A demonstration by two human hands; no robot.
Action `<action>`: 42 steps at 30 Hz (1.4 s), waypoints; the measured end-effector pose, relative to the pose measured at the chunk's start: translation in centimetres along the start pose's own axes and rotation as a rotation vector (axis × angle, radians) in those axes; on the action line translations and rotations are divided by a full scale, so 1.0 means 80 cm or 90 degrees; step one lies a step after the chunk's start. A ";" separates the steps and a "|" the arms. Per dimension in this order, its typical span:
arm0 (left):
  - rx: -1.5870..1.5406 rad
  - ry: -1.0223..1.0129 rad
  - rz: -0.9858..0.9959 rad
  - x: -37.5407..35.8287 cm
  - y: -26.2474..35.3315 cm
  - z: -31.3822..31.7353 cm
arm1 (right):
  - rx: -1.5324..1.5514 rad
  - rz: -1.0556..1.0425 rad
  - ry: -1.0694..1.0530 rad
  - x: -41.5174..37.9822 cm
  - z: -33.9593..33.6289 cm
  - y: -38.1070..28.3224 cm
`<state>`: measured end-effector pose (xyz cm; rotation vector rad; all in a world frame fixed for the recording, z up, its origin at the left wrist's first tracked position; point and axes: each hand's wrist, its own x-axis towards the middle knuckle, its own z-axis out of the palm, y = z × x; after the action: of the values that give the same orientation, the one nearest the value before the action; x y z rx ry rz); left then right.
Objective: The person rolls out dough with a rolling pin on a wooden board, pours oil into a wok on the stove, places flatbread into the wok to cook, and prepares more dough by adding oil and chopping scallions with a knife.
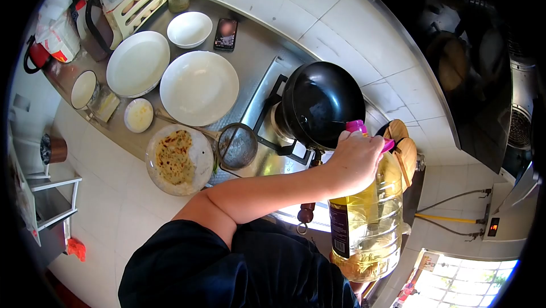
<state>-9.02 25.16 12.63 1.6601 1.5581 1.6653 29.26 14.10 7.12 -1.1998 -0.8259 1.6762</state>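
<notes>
My left hand (355, 163) reaches across from the left, closed round the handle near the neck of a large clear bottle of yellow oil (378, 217). The bottle is tilted, its pink-collared mouth over the rim of a black wok (327, 100) on the stove. Whether oil is flowing is too small to tell. A glossy patch shows inside the wok. Only a bit of skin of my right hand (359, 288) shows beneath the bottle's base; its fingers are hidden. The wok's wooden handle (306, 212) points toward my body.
Left of the stove are a strainer (238, 146), a plate with a browned flatbread (176, 157), a large white bowl (199, 88), an oval dish (138, 63), a small bowl (189, 29) and a phone (226, 34). Wooden lids (401, 149) stand behind the bottle.
</notes>
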 end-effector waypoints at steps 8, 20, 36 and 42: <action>-0.037 0.043 0.199 0.042 0.086 -0.004 | 0.047 0.028 -0.073 0.008 0.002 0.025; -0.454 -0.448 0.176 0.154 0.332 0.090 | 0.128 -0.079 -0.166 0.021 -0.042 0.029; -0.207 -0.561 0.160 0.209 0.485 0.548 | 0.096 -0.095 -0.020 -0.106 -0.389 -0.042; -0.184 -0.519 0.164 0.261 0.480 0.735 | 0.175 -0.079 0.030 -0.118 -0.483 -0.073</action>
<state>52.50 55.16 38.83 2.0498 0.7041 1.0056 68.93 8.38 3.66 -0.9751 -0.6059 1.5939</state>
